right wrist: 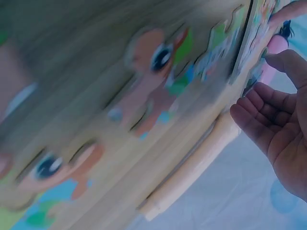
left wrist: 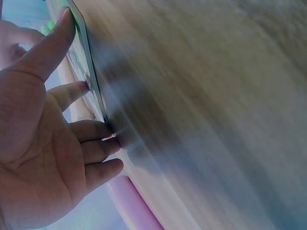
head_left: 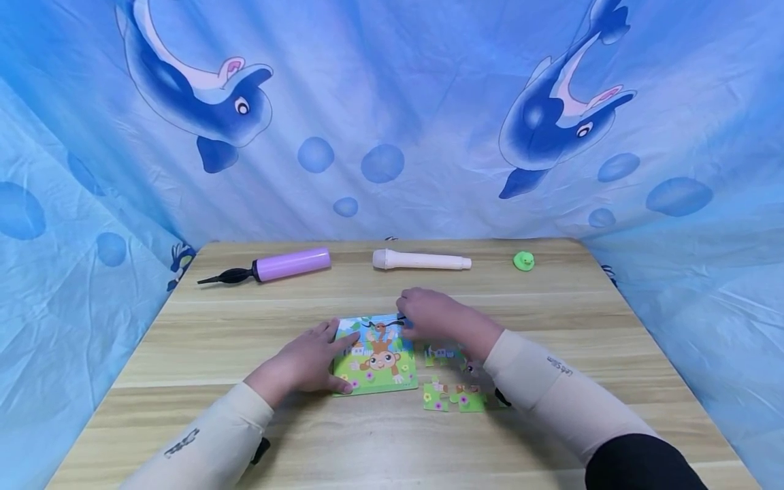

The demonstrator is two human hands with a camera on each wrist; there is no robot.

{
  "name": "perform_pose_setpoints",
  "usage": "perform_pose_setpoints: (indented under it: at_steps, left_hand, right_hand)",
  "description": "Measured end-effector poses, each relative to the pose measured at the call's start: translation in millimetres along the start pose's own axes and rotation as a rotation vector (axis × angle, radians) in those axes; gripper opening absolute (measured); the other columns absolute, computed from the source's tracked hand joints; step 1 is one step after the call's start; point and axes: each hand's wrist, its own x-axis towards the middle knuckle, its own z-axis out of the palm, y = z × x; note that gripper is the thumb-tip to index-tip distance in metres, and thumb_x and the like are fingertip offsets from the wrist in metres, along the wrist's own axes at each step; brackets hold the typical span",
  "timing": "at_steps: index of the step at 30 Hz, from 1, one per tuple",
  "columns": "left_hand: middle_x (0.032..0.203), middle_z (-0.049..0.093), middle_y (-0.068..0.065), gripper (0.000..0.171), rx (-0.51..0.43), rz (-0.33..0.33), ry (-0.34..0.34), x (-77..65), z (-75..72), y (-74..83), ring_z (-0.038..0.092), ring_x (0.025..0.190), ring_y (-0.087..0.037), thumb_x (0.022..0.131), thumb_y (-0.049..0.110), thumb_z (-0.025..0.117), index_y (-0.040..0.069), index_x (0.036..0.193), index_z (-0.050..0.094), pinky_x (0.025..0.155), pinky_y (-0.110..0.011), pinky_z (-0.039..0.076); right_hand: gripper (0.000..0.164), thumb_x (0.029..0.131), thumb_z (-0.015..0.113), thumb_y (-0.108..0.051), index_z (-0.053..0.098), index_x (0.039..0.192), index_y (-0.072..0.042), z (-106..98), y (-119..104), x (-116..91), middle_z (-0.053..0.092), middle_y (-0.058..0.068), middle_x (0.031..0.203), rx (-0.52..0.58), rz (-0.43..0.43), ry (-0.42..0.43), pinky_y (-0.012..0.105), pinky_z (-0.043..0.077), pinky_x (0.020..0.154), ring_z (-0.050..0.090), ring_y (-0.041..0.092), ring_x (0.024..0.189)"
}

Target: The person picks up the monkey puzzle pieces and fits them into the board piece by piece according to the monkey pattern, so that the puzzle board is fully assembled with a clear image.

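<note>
A jigsaw board (head_left: 376, 381) with a cartoon monkey lies mid-table. The left hand (head_left: 312, 357) rests at its left side, thumb and index finger spread over the picture, the other fingers along the edge; in the left wrist view this palm (left wrist: 43, 134) shows with the fingers extended. At the board's top right corner, the right hand (head_left: 436, 314) has its fingers bent and pinches a puzzle piece, mostly hidden by the hand. The right wrist view shows its thumb (right wrist: 285, 62) at the board's edge. Loose puzzle pieces (head_left: 436, 396) lie right of the board, partly under the right forearm.
Along the back of the table (head_left: 214, 408) lie a purple hand pump (head_left: 294, 264) with a black nozzle, a white toy microphone (head_left: 422, 260) and a small green rubber duck (head_left: 523, 260). A blue dolphin-print curtain (head_left: 392, 88) hangs behind and at both sides.
</note>
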Motion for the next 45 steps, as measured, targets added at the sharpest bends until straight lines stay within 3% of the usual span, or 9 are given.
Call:
perform_pose_setpoints:
  at_steps: [14, 29, 33, 37, 41, 45]
  left_hand:
    - [0.16, 0.02, -0.025, 0.093, 0.013, 0.009, 0.008, 1.1, 3.5, -3.1, 0.024, 0.146, -0.045, 0.077, 0.065, 0.07, 0.027, 0.154, 0.034, 0.118, -0.057, 0.026]
    - [0.16, 0.021, -0.024, 0.095, 0.034, 0.001, 0.001, 1.2, 0.9, -1.6, 0.026, 0.145, -0.045, 0.075, 0.066, 0.071, 0.026, 0.154, 0.035, 0.117, -0.057, 0.027]
    - [0.161, 0.021, -0.023, 0.096, 0.028, -0.008, -0.005, 1.2, -0.5, -0.8, 0.026, 0.145, -0.045, 0.075, 0.066, 0.072, 0.025, 0.154, 0.035, 0.117, -0.057, 0.027]
    - [0.161, 0.02, -0.022, 0.098, 0.022, -0.016, -0.011, 1.0, -1.6, -0.2, 0.025, 0.146, -0.044, 0.075, 0.066, 0.072, 0.024, 0.154, 0.034, 0.118, -0.057, 0.026]
    - [0.161, 0.021, -0.021, 0.108, 0.0, -0.018, 0.005, 0.4, -1.5, -0.9, 0.023, 0.147, -0.042, 0.073, 0.066, 0.073, 0.012, 0.155, 0.029, 0.119, -0.056, 0.025]
    - [0.161, 0.022, -0.02, 0.118, -0.024, -0.023, 0.024, 0.5, 0.2, -2.6, 0.023, 0.148, -0.04, 0.071, 0.067, 0.075, 0.002, 0.155, 0.024, 0.119, -0.055, 0.024]
  right_hand:
    - [0.024, 0.091, 0.066, -0.034, 0.066, 0.099, -0.01, 11, -17, 29, 0.057, -0.001, 0.09, -0.046, -0.071, 0.003, 0.03, 0.051, 0.074, 0.051, 0.013, 0.078]
    - [0.025, 0.096, 0.064, -0.033, 0.073, 0.108, -0.013, 14, -26, 27, 0.057, -0.003, 0.092, -0.134, -0.082, -0.012, 0.026, 0.051, 0.074, 0.051, 0.012, 0.081]
    - [0.025, 0.1, 0.058, -0.029, 0.072, 0.112, -0.012, 15, -22, 22, 0.058, -0.001, 0.096, -0.06, -0.065, -0.013, 0.027, 0.052, 0.077, 0.053, 0.012, 0.084]
    - [0.026, 0.103, 0.052, -0.025, 0.069, 0.118, -0.013, 14, -15, 13, 0.062, 0.0, 0.108, 0.115, -0.037, -0.024, 0.031, 0.053, 0.088, 0.059, 0.014, 0.098]
    - [0.032, 0.102, 0.053, -0.028, 0.062, 0.129, -0.013, 13, -11, -1, 0.062, 0.002, 0.121, 0.244, -0.015, -0.013, 0.035, 0.051, 0.097, 0.058, 0.016, 0.113]
    - [0.038, 0.098, 0.061, -0.03, 0.061, 0.13, -0.01, 13, -8, -15, 0.064, 0.003, 0.12, 0.246, 0.002, 0.013, 0.035, 0.051, 0.099, 0.059, 0.016, 0.111]
